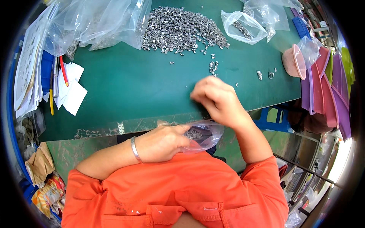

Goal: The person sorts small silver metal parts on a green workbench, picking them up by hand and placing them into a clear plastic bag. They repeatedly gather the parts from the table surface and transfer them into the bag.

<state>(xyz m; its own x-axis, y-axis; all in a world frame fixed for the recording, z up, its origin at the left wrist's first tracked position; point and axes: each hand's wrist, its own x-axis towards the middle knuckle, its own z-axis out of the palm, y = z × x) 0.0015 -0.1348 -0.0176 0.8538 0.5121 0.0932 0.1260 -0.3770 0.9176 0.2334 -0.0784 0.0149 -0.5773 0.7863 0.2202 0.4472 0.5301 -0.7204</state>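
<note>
My left hand (164, 142), with a silver bangle at the wrist, grips a clear plastic bag (213, 136) at the table's near edge. The bag's mouth gapes, and small grey metal pieces (194, 133) show inside it. Just above and to the right of the bag, my right hand (217, 99) is over the green table top (125, 83) with its fingers curled in. Whatever those fingers hold, if anything, is hidden. Beyond this hand lie several loose metal pieces (213, 68), and farther back is a large heap of small metal clips (178, 30).
Plastic bags (110, 22) lie back left, and an open bag (243, 28) back right. A pink cup (294, 62) stands at the right, beside pink and purple bins (323, 87). White paper slips (75, 98) and a red pen (63, 71) are at the left. Below the table's right edge is a blue stool (272, 118).
</note>
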